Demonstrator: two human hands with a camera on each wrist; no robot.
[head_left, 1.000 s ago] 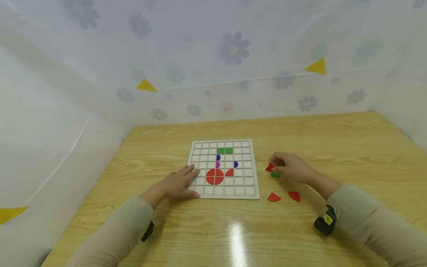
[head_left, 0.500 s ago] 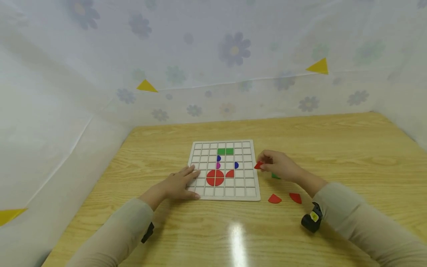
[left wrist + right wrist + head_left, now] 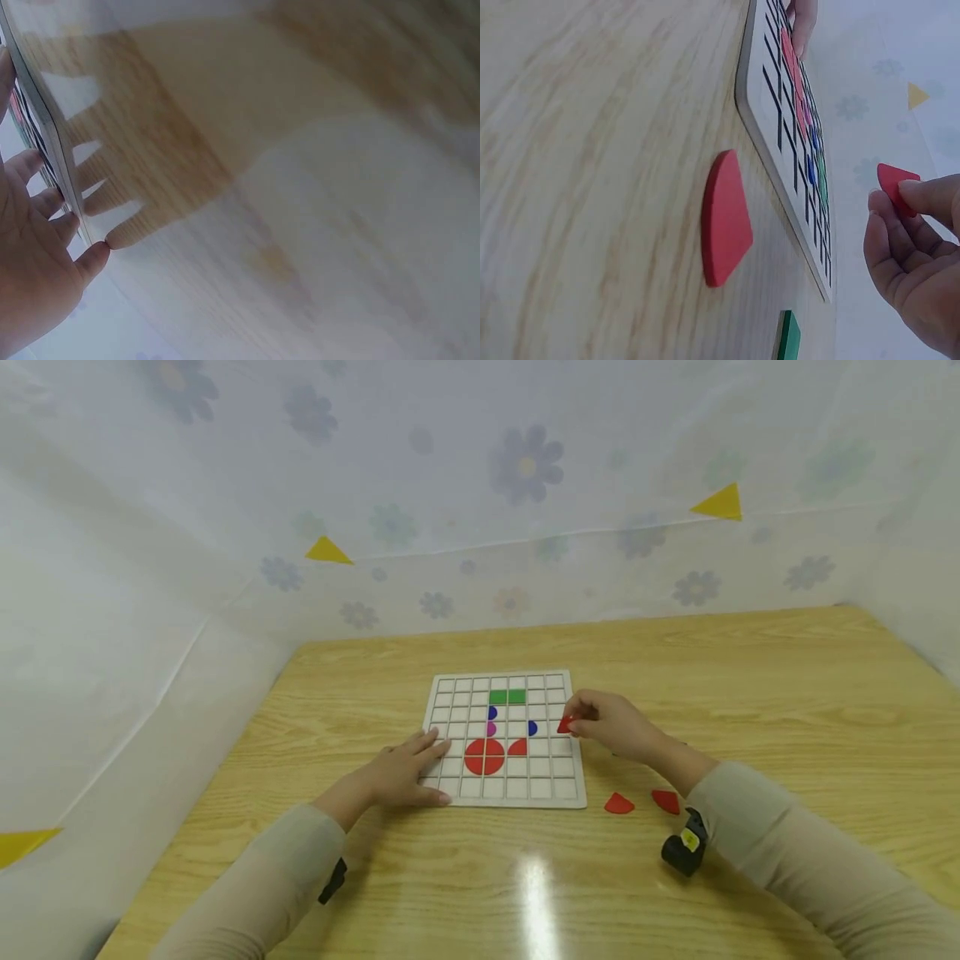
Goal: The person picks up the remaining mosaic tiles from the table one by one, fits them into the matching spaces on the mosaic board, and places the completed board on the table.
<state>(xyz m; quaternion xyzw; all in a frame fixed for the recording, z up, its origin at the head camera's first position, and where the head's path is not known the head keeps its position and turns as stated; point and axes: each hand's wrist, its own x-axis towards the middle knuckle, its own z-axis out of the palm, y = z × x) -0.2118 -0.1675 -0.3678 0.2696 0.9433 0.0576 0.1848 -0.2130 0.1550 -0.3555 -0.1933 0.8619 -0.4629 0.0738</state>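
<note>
A white grid board (image 3: 491, 790) lies on the wooden table, with green, blue, pink and red pieces set in its squares. Four red quarter pieces form a red circle (image 3: 483, 757), and one more red quarter piece (image 3: 517, 747) sits to its right. My left hand (image 3: 405, 770) rests with spread fingers on the board's left edge. Above the board's right edge, my right hand (image 3: 617, 724) pinches a red quarter-circle piece (image 3: 897, 186) between thumb and fingers. In the right wrist view a loose red quarter piece (image 3: 726, 221) and part of a green piece (image 3: 788, 337) lie on the table.
Two loose red quarter pieces, a left one (image 3: 619, 803) and a right one (image 3: 666, 801), lie right of the board's near corner. A white flowered cloth (image 3: 480, 577) hangs behind the table (image 3: 450, 877).
My right hand has carried the red quarter-circle piece leftward from beside the green piece to the board's right edge. My left hand has stayed put.
</note>
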